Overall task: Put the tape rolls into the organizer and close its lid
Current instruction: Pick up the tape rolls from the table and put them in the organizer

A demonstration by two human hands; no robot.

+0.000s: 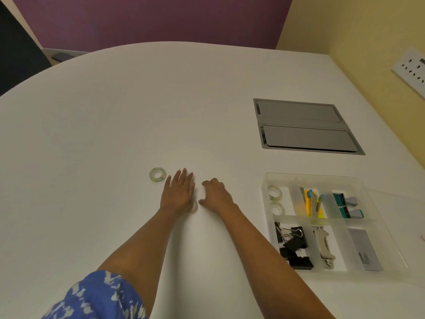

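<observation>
One clear tape roll (157,174) lies flat on the white table (115,134), just left of my left hand's fingertips. My left hand (178,192) rests palm down with its fingers stretched out. My right hand (216,192) sits beside it, fingers curled down onto the table and thumb apart, with nothing seen between them. A faint, blurred clear ring (195,207) shows between the two hands, at the thumbs. The clear organizer (266,180) stands to the right, with two tape rolls (274,192) in its far-left compartment. Its clear lid (395,203) lies open to the right.
The organizer's other compartments hold black binder clips (292,245), a staple remover (324,245), a grey box (365,249), coloured flags (310,201) and teal items (345,203). A grey cable hatch (305,126) is set into the table behind it. A yellow wall with sockets (411,72) stands on the right.
</observation>
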